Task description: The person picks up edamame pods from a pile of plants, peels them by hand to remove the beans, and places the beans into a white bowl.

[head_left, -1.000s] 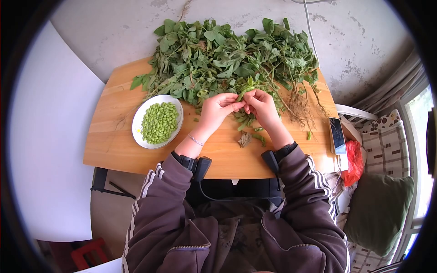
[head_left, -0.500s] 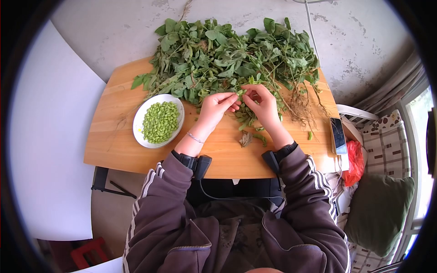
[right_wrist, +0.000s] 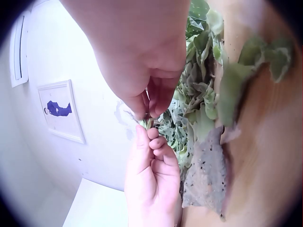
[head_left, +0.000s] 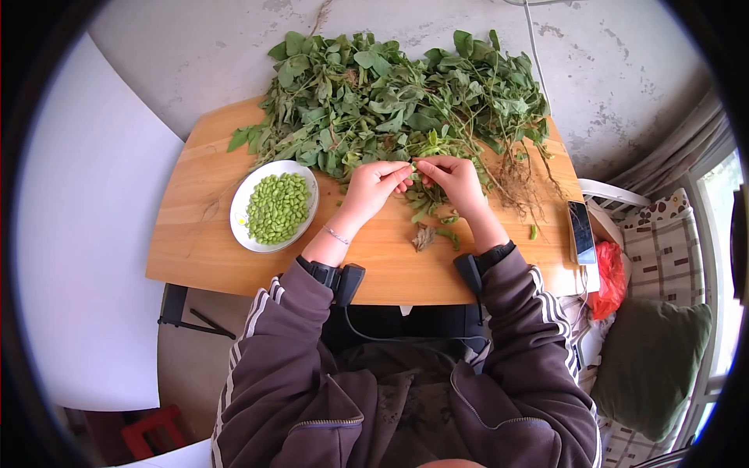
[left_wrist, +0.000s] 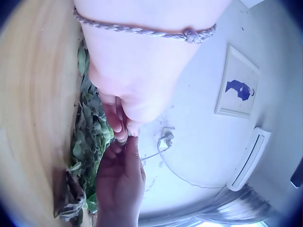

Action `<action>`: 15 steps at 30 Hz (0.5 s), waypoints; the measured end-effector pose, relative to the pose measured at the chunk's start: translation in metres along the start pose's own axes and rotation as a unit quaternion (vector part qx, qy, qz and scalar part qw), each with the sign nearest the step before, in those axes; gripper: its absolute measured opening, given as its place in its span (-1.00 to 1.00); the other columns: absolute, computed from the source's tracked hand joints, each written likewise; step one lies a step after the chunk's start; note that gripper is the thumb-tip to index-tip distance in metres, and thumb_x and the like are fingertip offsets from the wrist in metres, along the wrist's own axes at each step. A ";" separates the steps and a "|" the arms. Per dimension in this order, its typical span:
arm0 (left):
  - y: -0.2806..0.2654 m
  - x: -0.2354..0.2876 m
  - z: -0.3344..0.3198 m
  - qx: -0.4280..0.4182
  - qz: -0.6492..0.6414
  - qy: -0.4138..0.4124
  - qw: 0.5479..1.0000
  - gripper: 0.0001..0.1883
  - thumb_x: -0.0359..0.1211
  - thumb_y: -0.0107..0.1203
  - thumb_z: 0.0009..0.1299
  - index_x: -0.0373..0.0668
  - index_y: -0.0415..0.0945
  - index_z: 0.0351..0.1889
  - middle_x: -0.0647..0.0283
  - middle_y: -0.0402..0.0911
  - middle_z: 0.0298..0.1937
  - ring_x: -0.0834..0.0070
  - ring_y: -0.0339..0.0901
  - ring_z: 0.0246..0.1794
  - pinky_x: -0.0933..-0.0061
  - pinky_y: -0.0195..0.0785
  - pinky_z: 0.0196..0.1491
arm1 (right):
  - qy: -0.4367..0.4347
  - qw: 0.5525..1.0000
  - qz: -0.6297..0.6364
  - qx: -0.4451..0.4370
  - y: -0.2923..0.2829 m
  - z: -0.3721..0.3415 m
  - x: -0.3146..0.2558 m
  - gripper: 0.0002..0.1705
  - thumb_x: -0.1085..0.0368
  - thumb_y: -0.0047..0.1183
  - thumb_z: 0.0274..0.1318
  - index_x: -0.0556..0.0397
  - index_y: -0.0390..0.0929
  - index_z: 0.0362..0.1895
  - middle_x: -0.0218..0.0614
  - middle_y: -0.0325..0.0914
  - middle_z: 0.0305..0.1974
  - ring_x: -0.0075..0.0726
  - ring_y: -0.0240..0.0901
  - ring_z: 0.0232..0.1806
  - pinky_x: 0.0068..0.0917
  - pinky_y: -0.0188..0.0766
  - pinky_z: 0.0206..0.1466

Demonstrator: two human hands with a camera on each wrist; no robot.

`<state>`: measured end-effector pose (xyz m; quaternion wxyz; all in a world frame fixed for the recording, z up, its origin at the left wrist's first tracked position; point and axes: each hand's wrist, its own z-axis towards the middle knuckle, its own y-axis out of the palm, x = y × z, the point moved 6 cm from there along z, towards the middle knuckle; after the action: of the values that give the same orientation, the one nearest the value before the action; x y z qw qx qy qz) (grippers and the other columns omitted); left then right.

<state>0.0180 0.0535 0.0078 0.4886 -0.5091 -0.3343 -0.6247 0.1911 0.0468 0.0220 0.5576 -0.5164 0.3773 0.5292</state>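
Over the table's middle, my left hand (head_left: 368, 189) and right hand (head_left: 460, 186) meet at the fingertips. A small green soybean pod (right_wrist: 149, 124) is pinched between them, mostly covered by fingers. In the right wrist view, the left thumb and fingers (right_wrist: 156, 143) hold it from below while the right fingers grip its upper end. A heap of leafy soybean plants (head_left: 367, 109) lies just beyond the hands. To the left stands a white bowl (head_left: 237, 204) of shelled green beans (head_left: 277, 207).
Below the hands lie loose green pods (head_left: 449, 236) and a dry, curled leaf (head_left: 424, 237) on the wooden table (head_left: 195, 234). Plant roots (head_left: 511, 186) spread at the right. A phone (head_left: 581, 232) rests at the right edge, near a red plastic bag (head_left: 607, 279).
Half a second ago the right fingertips stood a little apart from the left hand; now they are back against it at the pod. The left hand has hardly moved.
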 end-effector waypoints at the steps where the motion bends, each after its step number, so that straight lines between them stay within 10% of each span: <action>1: 0.001 0.001 0.000 -0.001 0.010 0.007 1.000 -0.72 -0.30 0.20 0.47 -0.34 0.67 -0.03 0.22 0.74 -0.32 0.64 0.60 -0.40 0.61 0.48 -0.29 | 0.005 1.000 -0.008 -0.002 0.000 0.000 0.001 -0.71 0.25 0.23 0.27 0.24 0.70 -0.09 -0.44 0.61 -0.45 -0.64 0.45 -0.43 -0.62 0.40 -0.31; 15: 0.002 0.006 -0.002 -0.009 0.062 0.031 0.998 -0.76 -0.33 0.18 0.48 -0.29 0.69 -0.03 0.24 0.74 -0.35 0.65 0.60 -0.43 0.60 0.48 -0.32 | -0.016 0.997 -0.076 -0.012 0.002 0.000 0.000 -0.73 0.29 0.15 0.33 0.23 0.69 -0.04 -0.44 0.61 -0.44 -0.64 0.43 -0.42 -0.61 0.41 -0.31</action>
<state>0.0198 0.0497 0.0134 0.5322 -0.5132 -0.2814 -0.6117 0.1897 0.0464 0.0213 0.5960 -0.5418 0.3216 0.4978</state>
